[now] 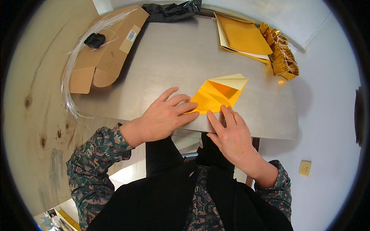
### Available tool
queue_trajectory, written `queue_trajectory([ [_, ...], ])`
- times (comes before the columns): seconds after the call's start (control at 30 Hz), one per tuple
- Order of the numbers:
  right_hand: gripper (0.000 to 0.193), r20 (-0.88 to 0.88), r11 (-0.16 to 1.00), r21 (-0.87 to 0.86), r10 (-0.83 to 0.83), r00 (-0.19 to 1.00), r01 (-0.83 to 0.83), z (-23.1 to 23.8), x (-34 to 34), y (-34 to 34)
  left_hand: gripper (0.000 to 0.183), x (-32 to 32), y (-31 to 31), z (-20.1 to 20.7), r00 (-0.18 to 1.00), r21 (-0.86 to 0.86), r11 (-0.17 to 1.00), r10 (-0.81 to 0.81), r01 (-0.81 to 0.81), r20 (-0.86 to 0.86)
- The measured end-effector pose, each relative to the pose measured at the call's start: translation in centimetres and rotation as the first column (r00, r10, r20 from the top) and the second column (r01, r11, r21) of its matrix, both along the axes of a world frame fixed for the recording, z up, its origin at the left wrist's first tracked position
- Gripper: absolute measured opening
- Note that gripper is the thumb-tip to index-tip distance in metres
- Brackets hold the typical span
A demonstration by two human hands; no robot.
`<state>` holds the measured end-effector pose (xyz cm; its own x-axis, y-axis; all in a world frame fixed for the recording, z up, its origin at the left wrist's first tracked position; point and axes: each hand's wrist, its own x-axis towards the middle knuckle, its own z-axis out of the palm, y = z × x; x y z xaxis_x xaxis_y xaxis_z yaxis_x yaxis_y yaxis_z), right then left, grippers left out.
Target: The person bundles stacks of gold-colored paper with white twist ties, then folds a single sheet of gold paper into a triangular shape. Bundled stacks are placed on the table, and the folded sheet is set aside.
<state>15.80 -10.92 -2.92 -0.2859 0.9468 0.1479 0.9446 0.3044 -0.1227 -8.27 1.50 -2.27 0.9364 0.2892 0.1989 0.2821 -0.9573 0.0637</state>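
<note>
A sheet of golden paper [211, 96], partly folded, lies on the grey metal table near its front edge. Its far corner is turned over and shows a pale cream back. My left hand [163, 114] rests flat over the paper's near left corner, fingers stretched and slightly apart. My right hand [233, 134] presses its fingertips on the paper's near right edge, with the thumb and fingers spread. Neither hand grips the paper; both touch it from above. The part of the left corner under my left fingers is hidden.
A stack of gold sheets [246, 36] lies at the back right, beside a bundle of folded gold paper pieces [283, 57]. At the left stands a cardboard box [102, 57] with white strings [73, 65] and a black object [95, 40] on it. Black plastic [173, 11] lies behind.
</note>
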Motion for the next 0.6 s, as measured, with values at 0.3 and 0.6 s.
queue_trajectory([
  [0.3, 0.065, -0.013, 1.0, -0.008, -0.01, 1.0, 0.01, 0.0, -0.1, 0.1, 0.037, -3.0, -0.7, -0.2, 0.993, -0.044, 0.995, 0.088, -0.085, 0.079],
  [0.6, 0.063, -0.018, 0.999, 0.033, -0.017, 1.0, 0.017, -0.1, -0.4, 0.0, 0.033, -0.6, -1.6, 0.8, 0.958, -0.168, 0.985, 0.09, -0.044, 0.273],
])
